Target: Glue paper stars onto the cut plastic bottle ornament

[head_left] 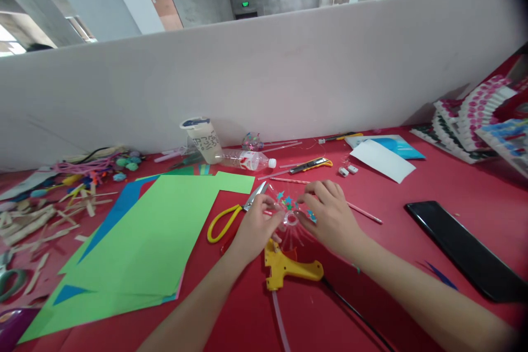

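Observation:
Between my hands is a clear cut-off plastic bottle piece [291, 219], with a round ring facing me and its cut sides splayed out. Blue and green stars [288, 200] lie on or in it. My left hand [259, 221] pinches its left edge between thumb and fingers. On the opposite side my right hand [328, 212] grips it with bent fingers, the fingertips partly hidden. Just below sits a yellow hot glue gun [284, 267] with a glue stick in its back end. Yellow-handled scissors [231, 217] lie left of my left hand, blades partly behind green paper.
Green paper sheets [144, 231] cover the left side, beside wooden sticks [37, 225]. A plastic bottle [243, 160], paper cup [203, 140] and utility knife [311, 165] lie behind my hands. A black phone [462, 247] is at right; a white partition [247, 77] bounds the back.

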